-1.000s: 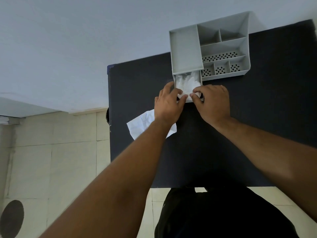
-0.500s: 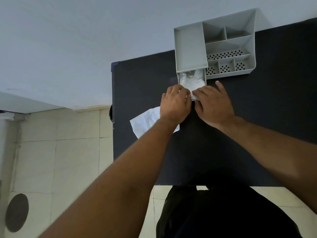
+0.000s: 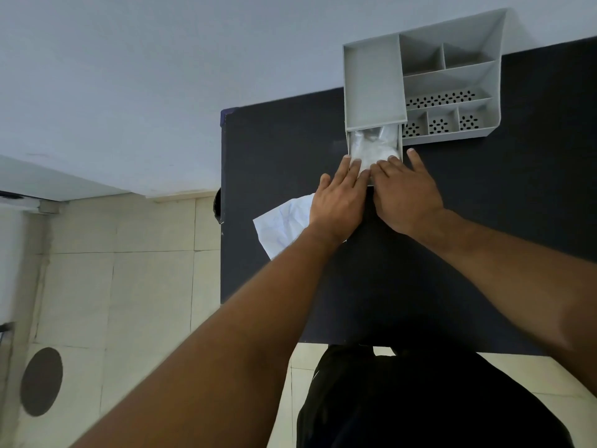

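Drawer (image 3: 401, 142) just far of my fingertips | axis near–far | left hand (image 3: 339, 202), right hand (image 3: 407, 198) level, fingers straight, touching its near end.

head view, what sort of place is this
Probably a plain room in a home or office: a dark table against a bare pale wall, a grey desk organiser on it, and a tiled floor.

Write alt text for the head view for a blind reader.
A person's left hand and right hand press straight fingers on the front of a part-open grey plastic drawer holding crumpled whitish plastic, in a grey plastic organiser on a dark table. Creased white paper lies under the left wrist.
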Available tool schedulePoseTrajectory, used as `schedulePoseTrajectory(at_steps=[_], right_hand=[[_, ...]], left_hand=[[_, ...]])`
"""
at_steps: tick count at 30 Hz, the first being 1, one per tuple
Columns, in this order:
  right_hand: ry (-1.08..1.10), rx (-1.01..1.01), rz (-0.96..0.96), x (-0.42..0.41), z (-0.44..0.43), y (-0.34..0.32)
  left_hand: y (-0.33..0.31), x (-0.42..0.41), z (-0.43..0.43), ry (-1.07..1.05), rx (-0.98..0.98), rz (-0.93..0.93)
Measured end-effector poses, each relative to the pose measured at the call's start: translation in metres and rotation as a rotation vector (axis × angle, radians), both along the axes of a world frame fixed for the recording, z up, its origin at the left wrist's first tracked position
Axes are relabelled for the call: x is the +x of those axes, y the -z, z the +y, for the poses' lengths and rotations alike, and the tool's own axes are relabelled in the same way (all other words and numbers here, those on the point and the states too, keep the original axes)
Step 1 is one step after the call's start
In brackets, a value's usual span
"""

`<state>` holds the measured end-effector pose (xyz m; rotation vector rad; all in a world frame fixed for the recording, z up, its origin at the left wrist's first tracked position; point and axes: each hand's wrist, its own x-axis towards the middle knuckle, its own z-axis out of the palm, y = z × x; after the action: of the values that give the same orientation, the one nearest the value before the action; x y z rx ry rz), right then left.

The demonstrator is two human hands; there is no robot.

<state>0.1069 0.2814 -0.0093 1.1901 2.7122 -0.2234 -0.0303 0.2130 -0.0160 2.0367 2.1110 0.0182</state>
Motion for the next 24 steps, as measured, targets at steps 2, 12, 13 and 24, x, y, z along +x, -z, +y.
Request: schedulePoseTrajectory(at_steps=[2, 12, 13, 24], right_hand=[[0.004, -0.005, -0.026, 0.0, 0.001, -0.001], [0.044, 0.02, 0.161, 0.006, -0.007, -0.004], [0.039, 0.03, 0.189, 0.008, -0.008, -0.002], [0.003, 0.005, 0.058, 0.003, -0.001, 0.001]], left_hand=[[-0.001, 0.0, -0.002, -0.043, 0.028, 0.049], [-0.005, 0.002, 0.002, -0.017, -0.049, 0.167], [-0.005, 0.002, 0.004, -0.016, -0.049, 0.17], [-0.013, 0.005, 0.022, 0.035, -0.115, 0.243]])
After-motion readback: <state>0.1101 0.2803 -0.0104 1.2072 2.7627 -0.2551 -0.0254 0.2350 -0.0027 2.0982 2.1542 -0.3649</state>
